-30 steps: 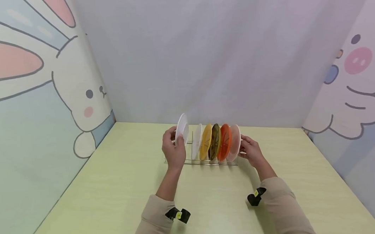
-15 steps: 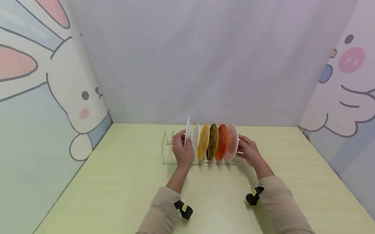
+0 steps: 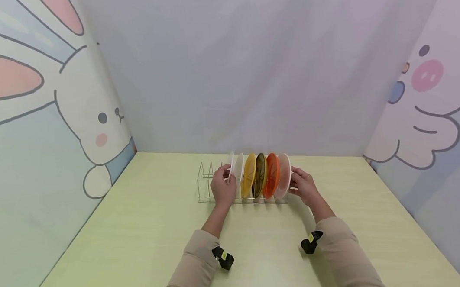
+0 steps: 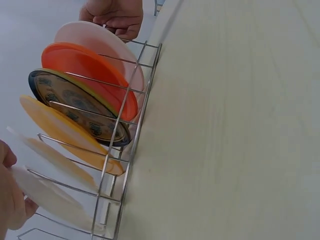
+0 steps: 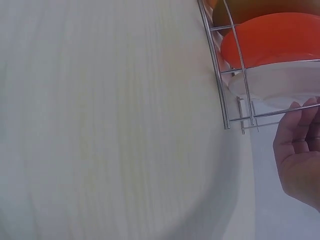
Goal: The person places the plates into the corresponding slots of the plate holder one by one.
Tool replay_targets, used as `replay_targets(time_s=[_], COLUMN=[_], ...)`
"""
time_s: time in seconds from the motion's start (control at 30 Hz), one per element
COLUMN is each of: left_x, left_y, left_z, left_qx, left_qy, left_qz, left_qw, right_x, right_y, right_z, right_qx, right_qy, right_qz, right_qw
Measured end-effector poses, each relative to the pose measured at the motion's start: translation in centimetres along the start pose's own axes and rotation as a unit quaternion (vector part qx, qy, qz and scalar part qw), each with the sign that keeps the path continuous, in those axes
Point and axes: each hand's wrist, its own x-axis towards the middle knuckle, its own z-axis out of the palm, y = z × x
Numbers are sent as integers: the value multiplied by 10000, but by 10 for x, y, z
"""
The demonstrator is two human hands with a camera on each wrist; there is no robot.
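My left hand point(image 3: 223, 188) pinches a white plate point(image 4: 50, 200) by its edge between thumb and fingers. The plate stands on edge in a wire plate rack point(image 4: 131, 159), its lower rim down between the wires. Right beside it is a second white plate point(image 3: 239, 169). Further right along the rack come a yellow plate point(image 3: 249, 177), a dark patterned plate point(image 4: 75, 102), an orange plate point(image 3: 271, 176) and a pale pink plate point(image 3: 283, 177). At the rack's right end, my right hand point(image 3: 304, 185) holds the end wire with curled fingers, close to the pink plate.
The rack's left slots point(image 3: 203, 188) hold no plates. A pale wood-look table point(image 3: 141, 235) lies under it, with a grey curtain point(image 3: 230, 74) behind and cartoon-printed panels point(image 3: 95, 103) on both sides. A small black camera point(image 3: 223, 258) sits on each wrist.
My left hand has carried the white plate rightward and lowered it into the rack next to the other white plate. My right hand has stayed at the rack's right end.
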Motion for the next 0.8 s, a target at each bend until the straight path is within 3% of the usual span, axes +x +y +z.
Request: replay_targets(time_s=[0.27,0.43,0.63,0.8], left_x=[7,7,6,8], left_y=[9,4,3,1], left_z=[-22,-30,-41,-65], left_qx=[608,603,651,655], left_qy=[-1225,-1691,-1714,-1117], left_qz=[-341,-354,-248,339], left_qw=[9900,9831,9827,9910], right_x=[7,6,3,-23], right_y=[15,15,10,2], right_z=[-7,-7,-7,-2], right_qx=[25,-21,-280,-660], right_qy=[129,173,260,913], right_qz=[-2,20,70,-35], right_qw=[9999,9998,9992,9936])
